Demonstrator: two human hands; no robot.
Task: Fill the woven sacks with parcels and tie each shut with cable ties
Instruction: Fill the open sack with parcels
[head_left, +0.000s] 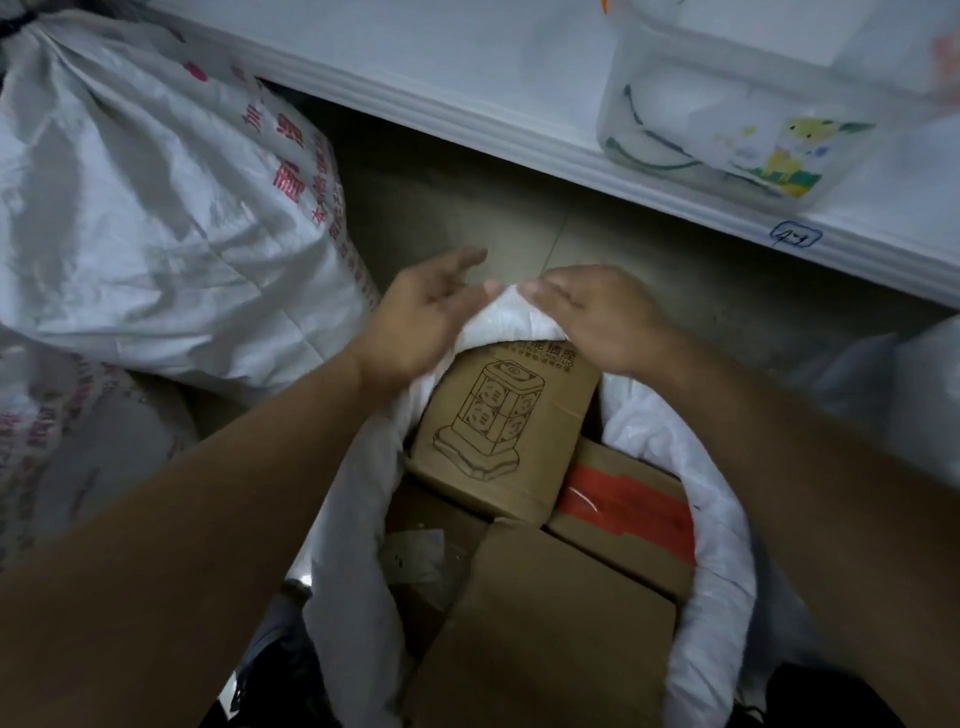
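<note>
Down at the person's feet an open woven sack (722, 525) is sitting full of cardboard parcels, a plain box (550, 623) nearest, one with red tape (628, 506) beside it. Farther in, a box printed with a socket tower (498, 421) is leaning against the far rim. There the right hand (597, 317) is pinching the bunched rim in its grip, while the left hand (421, 317) is lying open against it, fingers loose. Beyond on the floor, a tied sack with red lettering (156, 208) is slumping beside a white shelf (467, 98) carrying a clear bag (737, 119).
</note>
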